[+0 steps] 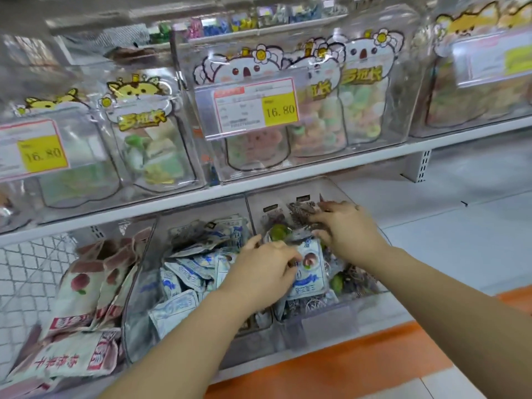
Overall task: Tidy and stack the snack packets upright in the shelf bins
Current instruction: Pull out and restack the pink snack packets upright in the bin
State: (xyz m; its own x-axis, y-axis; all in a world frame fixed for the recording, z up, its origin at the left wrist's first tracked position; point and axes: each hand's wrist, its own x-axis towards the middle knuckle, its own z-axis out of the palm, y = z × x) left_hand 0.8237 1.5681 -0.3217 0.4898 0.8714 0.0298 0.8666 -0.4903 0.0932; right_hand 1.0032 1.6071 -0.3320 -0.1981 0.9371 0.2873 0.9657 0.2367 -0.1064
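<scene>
Head view. The left hand reaches in from below with the forearm rising toward the right; its fingers are curled onto the left edge of a blue packet and hold it. This packet sits in the right bin on the lower shelf, face toward the camera and leaning a little, among dark packets and green pieces. The right hand comes in from the lower right, palm down, above and just behind the blue packet – its fingers are spread and partly bent, the tips lying on the dark packets at the back of the bin, the thumb near the blue packet's top edge. Whether it pinches anything cannot be told; motion blur hides the fingertips. The two hands are close together but apart. Just left of the right bin, the middle bin holds a loose heap of blue packets, lying at all angles. Farther left, red packets lean and lie in a pile against a wire grid. The upper shelf carries clear bins of koala pouches and cat pouches, standing upright – a price tag reading 16.80 hangs on the front. An orange floor strip runs below.
</scene>
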